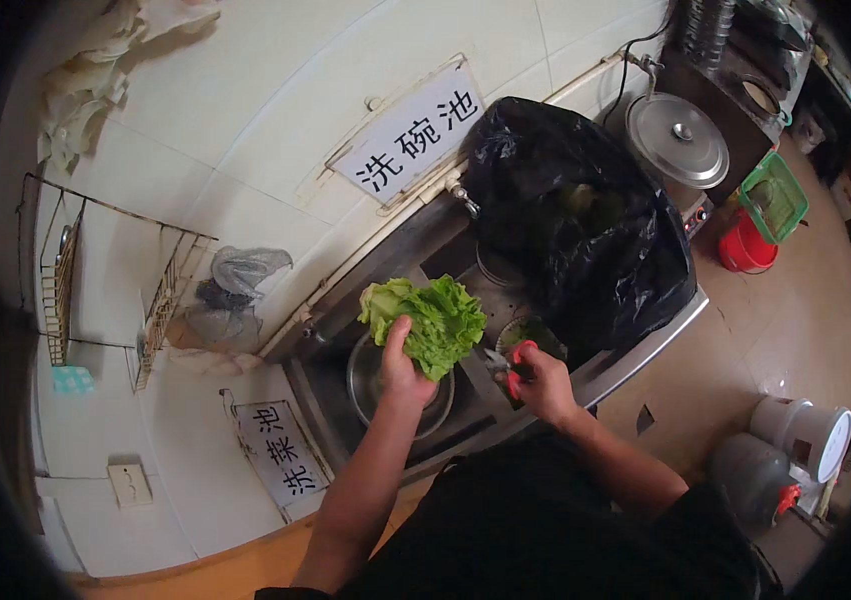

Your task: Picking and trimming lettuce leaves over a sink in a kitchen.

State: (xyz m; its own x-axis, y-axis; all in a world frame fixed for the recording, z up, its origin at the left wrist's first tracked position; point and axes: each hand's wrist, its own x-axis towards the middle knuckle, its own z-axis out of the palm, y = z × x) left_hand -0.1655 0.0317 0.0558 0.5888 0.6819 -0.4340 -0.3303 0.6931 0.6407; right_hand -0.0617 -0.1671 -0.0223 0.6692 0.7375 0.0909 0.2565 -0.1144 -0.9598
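Note:
My left hand (pixel 405 373) grips a head of green leafy lettuce (pixel 431 322), thumb pressed on its near side. Beneath it, a round metal basin (pixel 356 390) stands in the left bay of the stainless steel sink (pixel 328 420), partly covered by the hand and lettuce. In my right hand (pixel 545 382) is a pair of scissors with red handles (pixel 520 360). The blades point left toward the lettuce, apart from it. Behind the scissors a patterned bowl or strainer (pixel 504 337) with something green in it is partly hidden.
A large black plastic bag (pixel 583 217) covers the sink's right part. Taps (pixel 463 196) project from the wall pipe. A lidded metal pot (pixel 679 141), a green basket (pixel 774 196) and a red bucket (pixel 746 244) stand farther right. White buckets (pixel 785 427) and a grey gas cylinder (pixel 752 476) are at lower right.

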